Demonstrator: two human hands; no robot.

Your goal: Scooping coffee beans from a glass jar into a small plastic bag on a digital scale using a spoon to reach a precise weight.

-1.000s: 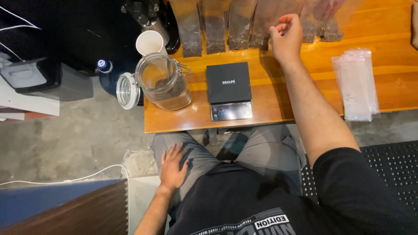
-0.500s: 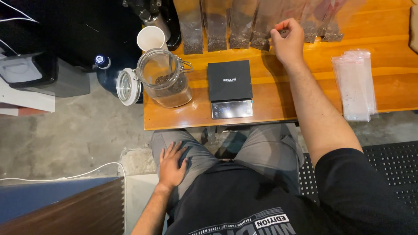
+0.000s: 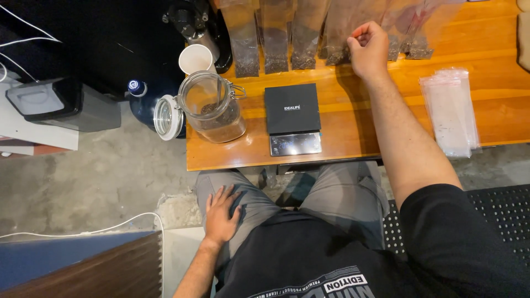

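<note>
My right hand [image 3: 369, 51] reaches across the wooden table [image 3: 342, 132] to a row of clear bags [image 3: 301, 33] standing along the far edge, each with dark grounds at the bottom. Its fingers are pinched on the upper part of one clear bag [image 3: 339, 30]. My left hand [image 3: 222, 216] lies flat on my left thigh with the fingers spread and nothing in it. A black digital scale [image 3: 292, 118] sits on the table in front of me, with nothing on its platform.
A glass clip-top jar [image 3: 212, 110], its lid hanging open, holds dark grounds at the table's left end, with a white paper cup [image 3: 195, 58] behind it. A stack of flat, unfilled clear bags [image 3: 450, 110] lies on the right. Left of the table stand a blue bottle [image 3: 141, 99] and a grey box [image 3: 61, 105].
My right hand stays at the same bag, shifted only slightly. My left hand has not left my thigh. The view has drifted a little.
</note>
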